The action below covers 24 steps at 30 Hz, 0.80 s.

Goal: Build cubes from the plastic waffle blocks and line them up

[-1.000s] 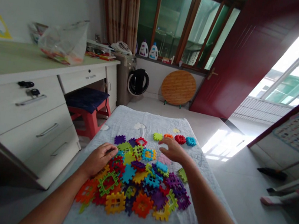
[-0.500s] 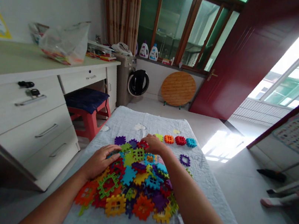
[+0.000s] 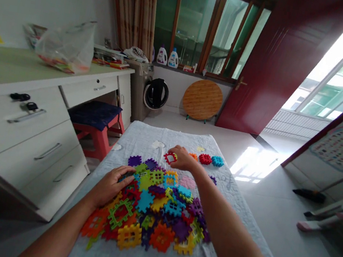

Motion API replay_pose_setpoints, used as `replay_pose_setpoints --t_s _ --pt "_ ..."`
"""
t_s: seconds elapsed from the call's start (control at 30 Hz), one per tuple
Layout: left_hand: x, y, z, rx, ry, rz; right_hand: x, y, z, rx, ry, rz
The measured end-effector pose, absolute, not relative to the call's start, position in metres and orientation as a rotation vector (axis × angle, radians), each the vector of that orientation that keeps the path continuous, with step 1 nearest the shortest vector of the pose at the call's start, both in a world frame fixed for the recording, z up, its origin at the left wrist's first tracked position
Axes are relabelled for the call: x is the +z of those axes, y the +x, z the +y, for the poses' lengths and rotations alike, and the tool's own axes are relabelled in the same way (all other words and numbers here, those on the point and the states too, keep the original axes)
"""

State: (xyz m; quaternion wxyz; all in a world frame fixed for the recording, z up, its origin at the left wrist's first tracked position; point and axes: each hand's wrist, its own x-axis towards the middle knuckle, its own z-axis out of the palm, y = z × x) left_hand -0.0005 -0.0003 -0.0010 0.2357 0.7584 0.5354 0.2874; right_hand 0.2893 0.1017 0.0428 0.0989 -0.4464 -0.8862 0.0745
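A heap of colourful interlocking plastic puzzle tiles (image 3: 145, 201) lies on the cloth-covered table. My left hand (image 3: 117, 182) rests on the heap's left side, palm down, fingers stretched out over a few tiles. Just beyond the heap, my right hand (image 3: 183, 158) pinches a red square-frame tile (image 3: 170, 158) with an open middle. The hand hides whatever lies right behind it. To its right, in a row, sit an orange tile stack (image 3: 193, 156), a red tile stack (image 3: 205, 159) and a blue tile stack (image 3: 217, 161). A purple tile (image 3: 212, 180) shows partly beyond my right forearm.
A pale blue cloth (image 3: 144, 135) covers the table. On the left stand a white desk (image 3: 44, 137) with drawers and a red stool (image 3: 99, 135) with a dark cushion. Farther back are a washing machine (image 3: 141, 85), a round wooden tabletop (image 3: 202, 99) and a red door (image 3: 278, 63).
My right hand has lifted the red frame tile off the heap's far edge and carried it toward the row of stacks. My left hand stays on the heap. The view has shifted slightly.
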Motion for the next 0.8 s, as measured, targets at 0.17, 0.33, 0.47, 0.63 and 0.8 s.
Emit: replay_pose_setpoints --t_s 0.17,0.33,0.47,0.63,0.8 --pt "0.000 -0.001 -0.003 0.789 2.071 1.446 0.059 0.370 0.111 0.023 -1.745 -2.202" --pt "-0.006 -0.004 0.001 0.825 2.069 1.458 0.056 0.423 0.112 -0.046 -2.078 -2.103" --pt "-0.009 -0.006 0.002 0.841 2.071 1.478 0.043 0.431 0.113 -0.033 -2.172 -2.171" --pt "-0.007 -0.007 0.001 0.823 2.037 1.485 0.034 0.435 0.120 -0.025 -2.183 -2.190" --pt "-0.008 -0.007 0.002 0.803 2.035 1.471 0.034 0.434 0.120 0.016 -2.208 -2.198"
